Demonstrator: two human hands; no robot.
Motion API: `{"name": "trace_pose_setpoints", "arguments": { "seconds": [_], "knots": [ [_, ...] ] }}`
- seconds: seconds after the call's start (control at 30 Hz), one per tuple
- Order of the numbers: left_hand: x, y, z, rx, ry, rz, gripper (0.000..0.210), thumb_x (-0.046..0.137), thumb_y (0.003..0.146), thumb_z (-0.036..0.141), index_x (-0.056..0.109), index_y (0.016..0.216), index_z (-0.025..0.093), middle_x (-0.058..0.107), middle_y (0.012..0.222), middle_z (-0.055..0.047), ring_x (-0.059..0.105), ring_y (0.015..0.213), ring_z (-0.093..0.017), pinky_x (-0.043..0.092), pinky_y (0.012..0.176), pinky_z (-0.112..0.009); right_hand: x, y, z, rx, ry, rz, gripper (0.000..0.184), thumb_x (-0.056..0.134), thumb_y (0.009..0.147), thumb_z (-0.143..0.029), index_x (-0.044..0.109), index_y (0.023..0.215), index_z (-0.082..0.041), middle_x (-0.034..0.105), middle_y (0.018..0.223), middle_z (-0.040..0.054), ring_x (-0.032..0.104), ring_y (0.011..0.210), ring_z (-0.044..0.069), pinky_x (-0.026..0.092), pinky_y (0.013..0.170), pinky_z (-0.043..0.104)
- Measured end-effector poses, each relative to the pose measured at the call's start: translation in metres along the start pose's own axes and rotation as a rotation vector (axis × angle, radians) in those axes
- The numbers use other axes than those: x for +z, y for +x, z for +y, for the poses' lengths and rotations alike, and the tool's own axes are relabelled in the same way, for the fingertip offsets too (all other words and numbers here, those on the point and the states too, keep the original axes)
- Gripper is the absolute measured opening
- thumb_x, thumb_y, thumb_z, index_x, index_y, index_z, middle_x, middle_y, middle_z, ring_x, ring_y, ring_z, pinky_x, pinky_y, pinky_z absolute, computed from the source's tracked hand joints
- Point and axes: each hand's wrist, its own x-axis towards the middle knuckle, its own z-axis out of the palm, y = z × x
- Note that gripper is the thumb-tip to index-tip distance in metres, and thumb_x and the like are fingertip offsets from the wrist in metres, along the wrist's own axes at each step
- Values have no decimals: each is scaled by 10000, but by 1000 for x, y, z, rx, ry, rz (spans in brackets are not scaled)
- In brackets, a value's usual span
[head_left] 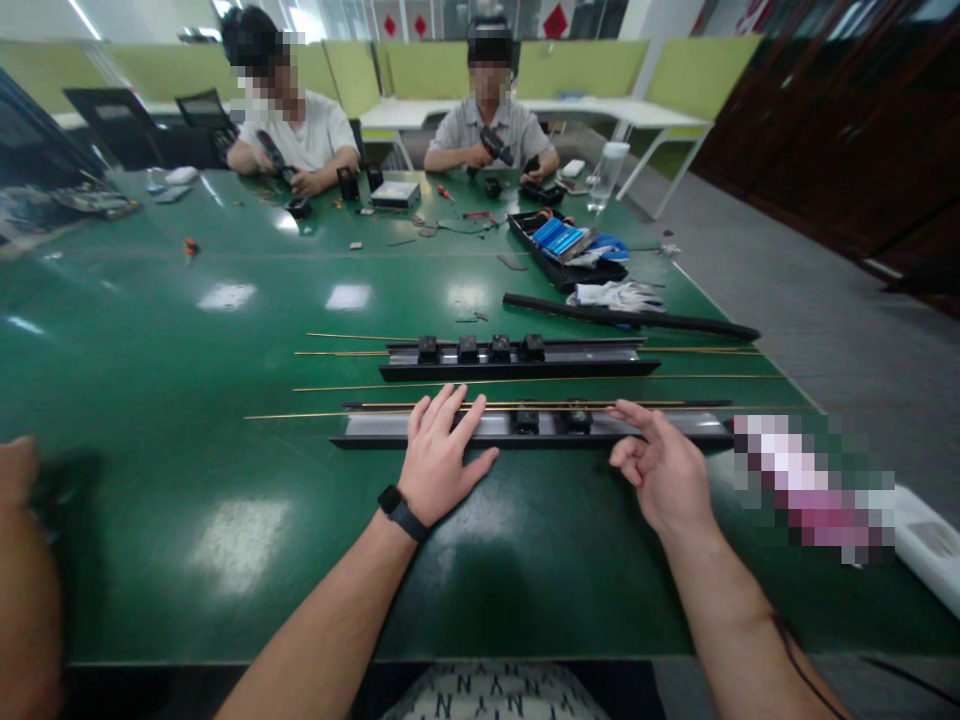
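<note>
My left hand [448, 440] lies palm down across the near black channel rail [480, 441], its fingers spread and reaching over the rail's far edge. Two small black blocks, one block [526, 417] and another block [577, 417], sit inside the channel between my hands. Over the rail's right part is my right hand [670, 475], turned sideways with fingers apart; its fingertips are close to a thin brass-coloured rod [300, 415] running along the rail. Whether they touch it I cannot tell. Behind lies a second rail [517, 371] holding several black blocks.
A black tray [544, 268] with blue items, white gloves [619, 296] and a long black strip [690, 325] lie farther back. Two people sit across the green table [150, 400], each holding a power drill. Another person's arm [26, 580] shows at left.
</note>
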Motion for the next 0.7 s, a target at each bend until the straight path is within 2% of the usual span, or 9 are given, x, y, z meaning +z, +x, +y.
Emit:
{"name": "trace_pose_setpoints", "arguments": {
  "seconds": [0.33, 0.7],
  "knots": [
    [-1, 1, 0, -4, 3, -11, 655, 658, 942, 477, 501, 1536, 247, 481, 1617, -135, 380, 1547, -327, 218, 1285, -546, 0, -2, 3, 0, -22, -108, 411, 660, 921, -540, 781, 1131, -209, 736, 1200, 120, 606, 490, 91, 225, 326, 191],
    [-2, 0, 1, 0, 0, -10, 658, 661, 938, 468, 500, 1536, 247, 485, 1612, -142, 383, 1544, -336, 234, 1277, -564, 0, -4, 2, -6, -18, -139, 393, 650, 940, -522, 779, 1161, -224, 725, 1231, 116, 614, 504, 82, 236, 326, 189]
  ]
}}
